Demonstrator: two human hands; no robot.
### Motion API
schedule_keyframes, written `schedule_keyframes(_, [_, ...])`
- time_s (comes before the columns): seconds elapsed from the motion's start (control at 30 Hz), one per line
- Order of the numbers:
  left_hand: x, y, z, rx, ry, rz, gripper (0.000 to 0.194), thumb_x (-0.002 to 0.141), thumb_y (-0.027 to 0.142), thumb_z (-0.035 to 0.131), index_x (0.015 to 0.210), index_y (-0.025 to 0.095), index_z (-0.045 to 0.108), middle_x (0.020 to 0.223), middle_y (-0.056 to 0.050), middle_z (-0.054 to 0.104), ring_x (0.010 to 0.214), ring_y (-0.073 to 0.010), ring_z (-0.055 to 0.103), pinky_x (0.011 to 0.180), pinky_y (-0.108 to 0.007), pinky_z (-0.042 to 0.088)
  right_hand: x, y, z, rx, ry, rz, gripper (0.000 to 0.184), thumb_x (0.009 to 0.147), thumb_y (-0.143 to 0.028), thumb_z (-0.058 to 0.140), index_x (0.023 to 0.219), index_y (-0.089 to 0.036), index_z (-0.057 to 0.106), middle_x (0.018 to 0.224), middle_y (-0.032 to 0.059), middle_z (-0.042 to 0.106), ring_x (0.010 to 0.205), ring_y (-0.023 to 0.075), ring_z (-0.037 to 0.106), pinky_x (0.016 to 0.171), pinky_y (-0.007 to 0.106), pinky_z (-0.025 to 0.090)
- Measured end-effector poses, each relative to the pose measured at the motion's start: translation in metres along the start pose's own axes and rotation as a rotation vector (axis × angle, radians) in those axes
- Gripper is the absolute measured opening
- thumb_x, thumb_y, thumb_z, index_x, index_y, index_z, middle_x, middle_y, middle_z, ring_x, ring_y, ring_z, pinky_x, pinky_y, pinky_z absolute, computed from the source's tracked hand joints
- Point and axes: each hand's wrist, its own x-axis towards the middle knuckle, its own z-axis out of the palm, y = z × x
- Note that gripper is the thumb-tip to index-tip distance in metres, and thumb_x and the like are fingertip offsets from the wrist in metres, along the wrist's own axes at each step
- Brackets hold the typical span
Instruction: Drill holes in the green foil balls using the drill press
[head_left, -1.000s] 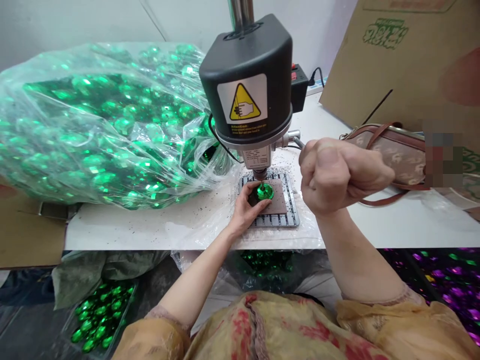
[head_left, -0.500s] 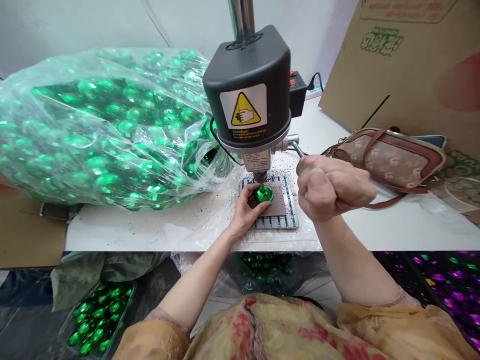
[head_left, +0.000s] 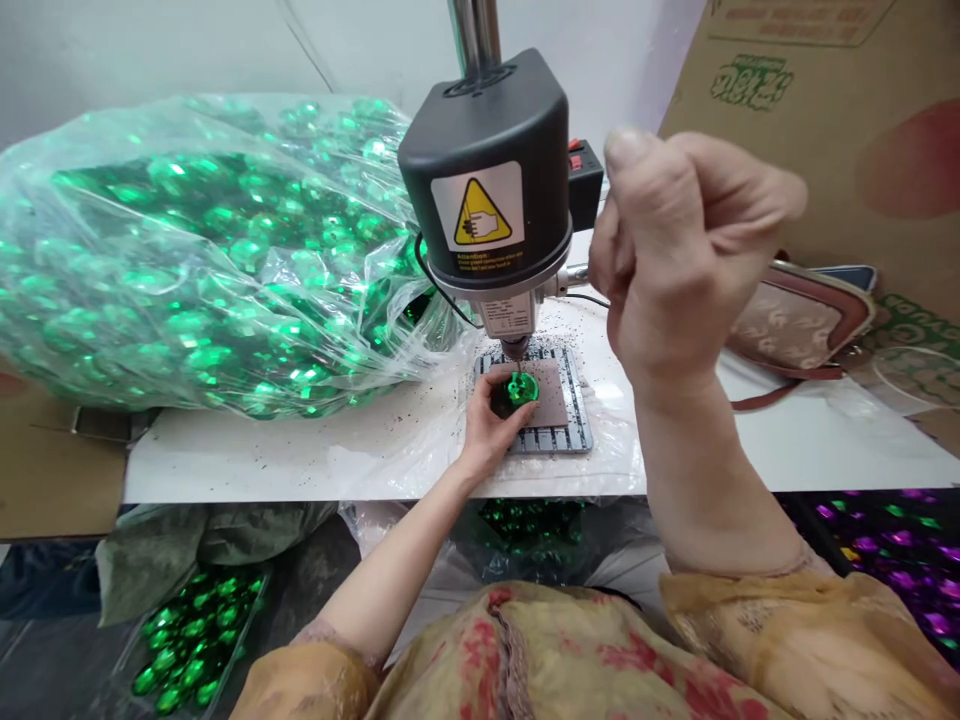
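Observation:
Thumb and fingers of my left hand (head_left: pixel 486 428) grip a shiny green faceted ball (head_left: pixel 523 388) from its left side. The ball rests over a brown board (head_left: pixel 553 400) on the slotted metal base (head_left: pixel 582 435) of a drill press (head_left: pixel 487 170). Right above the ball is the thin drill bit (head_left: pixel 517 364); whether its tip touches the ball I cannot tell. My right hand (head_left: pixel 675 250) is a fist, raised to the right of the drill head. It is closed around the end of the press's feed lever (head_left: pixel 576 278), whose grip is hidden inside the fingers.
A big clear bag (head_left: pixel 225 260) of green balls fills the table's left. At right stand a handbag (head_left: pixel 802 320) and a cardboard box (head_left: pixel 825 80). Dark shavings dot the white table (head_left: pixel 225 450). Below are a tub of green balls (head_left: pixel 195 640) and purple ones (head_left: pixel 892 560).
My right hand has dipped slightly, then swung well upward with the lever. The drill bit now looks higher against the ball. My left hand keeps holding the ball, shifted slightly left in view.

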Motion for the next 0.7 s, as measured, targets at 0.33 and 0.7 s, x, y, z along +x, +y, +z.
schedule_keyframes(0.33, [-0.115, 0.005, -0.028, 0.645, -0.729, 0.869, 0.032, 0.088, 0.019, 0.064, 0.119, 0.024, 0.06, 0.119, -0.012, 0.071, 0.094, -0.0218, 0.07, 0.078, -0.034, 0.056, 0.0, -0.004, 0.003, -0.049, -0.001, 0.053, 0.049, 0.09, -0.052, 0.053, 0.056, -0.022, 0.033, 0.051, -0.0043, 0.034, 0.045, 0.0033, 0.033, 0.053, 0.028, 0.023])
schedule_keyframes(0.7, [-0.035, 0.019, -0.057, 0.393, -0.324, 0.823, 0.022, 0.092, 0.012, 0.05, 0.099, 0.027, 0.065, 0.118, -0.005, 0.071, 0.119, -0.0269, 0.066, 0.098, -0.05, 0.06, 0.003, 0.009, 0.007, 0.086, 0.063, -0.061, 0.05, 0.084, -0.034, 0.069, 0.052, -0.018, 0.034, 0.043, -0.0061, 0.029, 0.04, 0.0042, 0.032, 0.046, 0.026, 0.019])
